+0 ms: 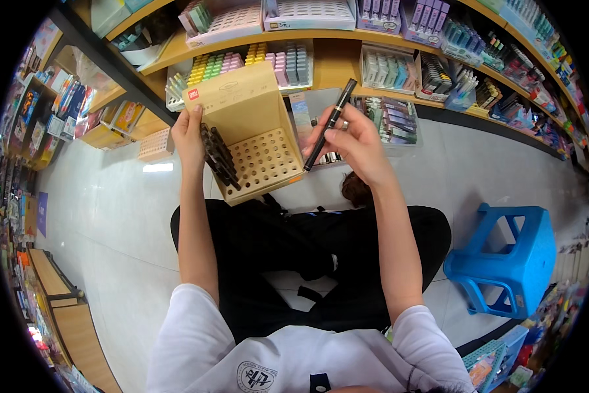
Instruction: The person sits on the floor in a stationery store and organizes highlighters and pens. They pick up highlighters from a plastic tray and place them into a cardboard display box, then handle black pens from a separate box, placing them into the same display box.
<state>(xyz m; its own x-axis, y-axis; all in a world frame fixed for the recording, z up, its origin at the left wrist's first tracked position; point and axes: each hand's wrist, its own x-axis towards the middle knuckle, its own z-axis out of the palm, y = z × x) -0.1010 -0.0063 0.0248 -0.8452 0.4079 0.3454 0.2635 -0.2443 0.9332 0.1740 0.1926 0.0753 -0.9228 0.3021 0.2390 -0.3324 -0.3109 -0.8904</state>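
Note:
My left hand [190, 137] grips the left side of a brown cardboard display box [263, 164], tilted above my lap, its lid raised behind a tray of round holes. Several dark pens [219, 157] stand slanted in the holes on the tray's left side, close to my left fingers; the other visible holes hold nothing. My right hand [356, 140] holds a black pen [330, 125] with gold-coloured rings between thumb and fingers. It slants just right of the box, its lower end close to the box's front right corner.
Wooden shelves [334, 34] with stationery trays curve ahead. A clear bin of packaged items [390, 120] stands on the floor below them. A blue plastic stool [525, 255] is at the right, a holed cardboard box [155, 145] at the left, and a dark brown object [356, 189] beyond my knees.

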